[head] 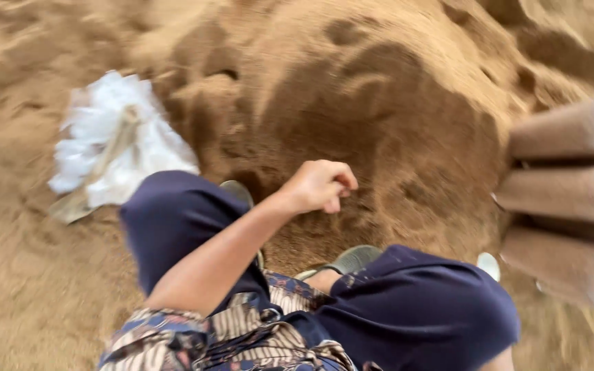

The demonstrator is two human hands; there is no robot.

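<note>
A loosely curled left hand [321, 185] hangs over a heap of brown sand [379, 117], fingers folded inward toward the palm and seemingly holding nothing, though the motion blur makes a few grains impossible to rule out. The sand lies directly beneath and beyond the hand, rising on the far side as a rounded mound marked with scooped hollows; the hand sits at its near slope, just above the surface and not clearly touching it. The forearm runs diagonally from lower left up to the hand, across dark blue shorts [414, 309] and a patterned shirt [242, 336]. Grey sandals [348, 260] show between the knees, planted at the foot of the mound. The right hand is out of view, so the left is the only hand near the sand. To the left, well apart from the hand, a white sack [115, 141] lies crumpled on the ground, its long axis tilted from near left to far right. At the right edge, stacked tan filled sacks [572, 199] stand blurred.
</note>
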